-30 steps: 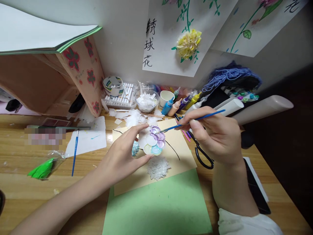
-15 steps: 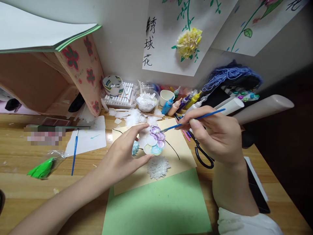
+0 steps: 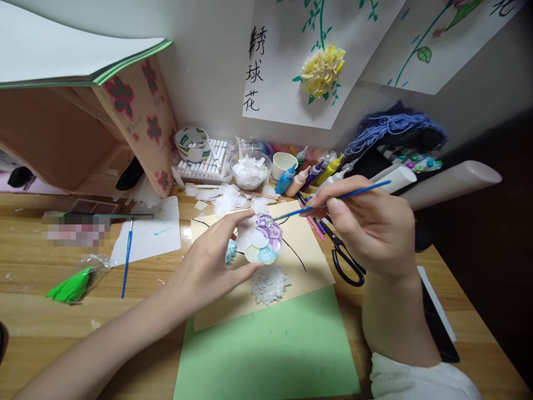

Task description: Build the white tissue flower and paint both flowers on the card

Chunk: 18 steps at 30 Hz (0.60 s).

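Between thumb and fingers, my left hand (image 3: 210,255) grips a small flower-shaped paint palette (image 3: 259,239) by its left edge. Its round wells carry purple, pale blue and yellowish paint; some look white. My right hand (image 3: 366,225) holds a thin blue paintbrush (image 3: 333,199) like a pen, the tip in a purple well at the palette's upper part. Below the palette, a ruffled white paper flower (image 3: 270,284) lies on a cream sheet (image 3: 229,311) with dark curved lines. A light-blue ruffled piece (image 3: 231,253) shows partly behind my left hand.
Black-handled scissors (image 3: 347,266) lie beside my right hand. Paint bottles (image 3: 287,180), a paper cup (image 3: 284,165) and a bowl of paper scraps (image 3: 250,171) line the back. A green sheet (image 3: 266,355) lies in front; a second brush (image 3: 127,261) rests at left.
My right hand has shifted slightly right with the paintbrush, and the tip has moved a little within the purple wells. My left hand and the palette stay nearly still.
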Tool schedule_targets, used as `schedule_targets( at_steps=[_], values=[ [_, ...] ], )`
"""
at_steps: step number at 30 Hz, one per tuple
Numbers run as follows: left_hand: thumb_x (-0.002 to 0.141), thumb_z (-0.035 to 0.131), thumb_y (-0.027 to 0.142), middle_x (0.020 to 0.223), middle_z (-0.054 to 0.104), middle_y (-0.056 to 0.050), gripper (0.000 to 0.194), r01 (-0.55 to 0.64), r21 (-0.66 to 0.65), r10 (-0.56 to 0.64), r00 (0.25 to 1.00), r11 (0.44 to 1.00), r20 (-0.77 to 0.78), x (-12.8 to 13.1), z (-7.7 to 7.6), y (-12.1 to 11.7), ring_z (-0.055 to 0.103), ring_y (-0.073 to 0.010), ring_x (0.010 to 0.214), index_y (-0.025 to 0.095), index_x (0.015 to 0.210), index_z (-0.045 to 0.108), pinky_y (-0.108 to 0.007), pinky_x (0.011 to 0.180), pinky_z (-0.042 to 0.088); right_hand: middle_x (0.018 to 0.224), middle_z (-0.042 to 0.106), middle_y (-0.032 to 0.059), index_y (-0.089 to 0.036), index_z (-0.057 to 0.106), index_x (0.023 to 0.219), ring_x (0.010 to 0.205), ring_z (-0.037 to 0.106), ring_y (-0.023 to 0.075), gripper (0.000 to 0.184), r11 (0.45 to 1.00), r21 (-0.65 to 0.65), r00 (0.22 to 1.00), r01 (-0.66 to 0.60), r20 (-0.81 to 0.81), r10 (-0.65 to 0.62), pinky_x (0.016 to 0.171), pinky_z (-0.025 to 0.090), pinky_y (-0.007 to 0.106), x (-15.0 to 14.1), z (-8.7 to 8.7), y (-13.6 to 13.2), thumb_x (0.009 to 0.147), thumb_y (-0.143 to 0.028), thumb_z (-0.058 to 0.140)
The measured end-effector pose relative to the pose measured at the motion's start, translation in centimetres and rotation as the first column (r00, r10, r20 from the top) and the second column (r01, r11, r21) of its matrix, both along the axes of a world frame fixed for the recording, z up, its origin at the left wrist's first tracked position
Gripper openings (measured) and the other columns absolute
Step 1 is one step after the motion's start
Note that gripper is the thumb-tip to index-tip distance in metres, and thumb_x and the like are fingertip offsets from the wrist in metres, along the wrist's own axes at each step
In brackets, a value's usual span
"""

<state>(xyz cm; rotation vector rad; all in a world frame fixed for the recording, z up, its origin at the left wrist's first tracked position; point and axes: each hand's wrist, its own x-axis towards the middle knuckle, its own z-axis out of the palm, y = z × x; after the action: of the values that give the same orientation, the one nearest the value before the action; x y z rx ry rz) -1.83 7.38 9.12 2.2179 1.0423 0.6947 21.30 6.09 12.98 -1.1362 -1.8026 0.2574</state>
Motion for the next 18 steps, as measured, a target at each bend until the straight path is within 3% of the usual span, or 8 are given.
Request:
schedule_targets(
  at_steps=[18],
  values=[
    [0.075,0.070,0.030,0.121,0.059,-0.006,0.064,-0.006,-0.002,0.006,1.000,1.000,-0.012,0.06,0.08,0.00,0.058,-0.0211,0.105,0.025,0.130,0.039,-0.034,0.089,0.048,0.078,0.065,0.0001,-0.026,0.064,0.086,0.066,0.064,0.0146,0.015,0.999,0.033,0.999,0.005,0.052,-0.006,0.063,0.056,0.029,0.21,0.07,-0.03,0.088,-0.021,0.051]
  ],
)
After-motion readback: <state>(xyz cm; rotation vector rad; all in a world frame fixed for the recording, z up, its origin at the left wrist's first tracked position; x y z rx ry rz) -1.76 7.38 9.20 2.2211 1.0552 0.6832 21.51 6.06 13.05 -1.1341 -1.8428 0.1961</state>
